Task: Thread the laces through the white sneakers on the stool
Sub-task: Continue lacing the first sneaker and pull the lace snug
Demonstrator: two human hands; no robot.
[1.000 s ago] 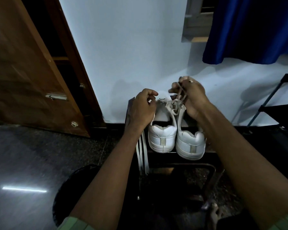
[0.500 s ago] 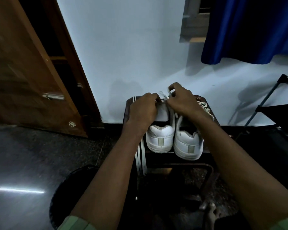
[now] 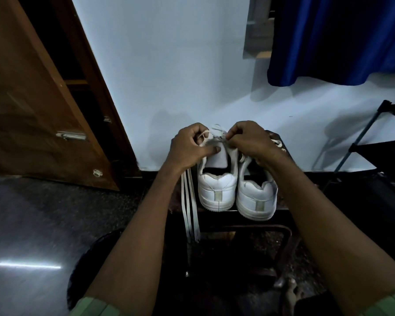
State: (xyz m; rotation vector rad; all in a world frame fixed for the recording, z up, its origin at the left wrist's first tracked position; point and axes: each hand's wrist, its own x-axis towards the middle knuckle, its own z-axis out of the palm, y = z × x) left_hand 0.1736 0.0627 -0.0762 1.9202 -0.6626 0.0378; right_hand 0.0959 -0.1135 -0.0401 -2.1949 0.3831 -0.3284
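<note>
Two white sneakers stand side by side on a dark stool (image 3: 281, 209), heels toward me: the left sneaker (image 3: 217, 188) and the right sneaker (image 3: 257, 198). My left hand (image 3: 187, 149) grips a white lace (image 3: 205, 136) above the left sneaker's tongue, its thumb pressed on the tongue. My right hand (image 3: 252, 141) pinches the same lace close beside it. Loose lace ends (image 3: 189, 210) hang down off the stool's left edge below my left wrist. The front eyelets are hidden behind both hands.
A white wall rises right behind the stool. A brown wooden door (image 3: 39, 106) stands at the left, a blue curtain (image 3: 338, 39) hangs at the upper right, and a black metal rack (image 3: 372, 142) stands at the right. The floor is dark polished stone.
My right hand came down from lifting a lace above the right sneaker and moved left to the left sneaker. Both hands now meet over its tongue.
</note>
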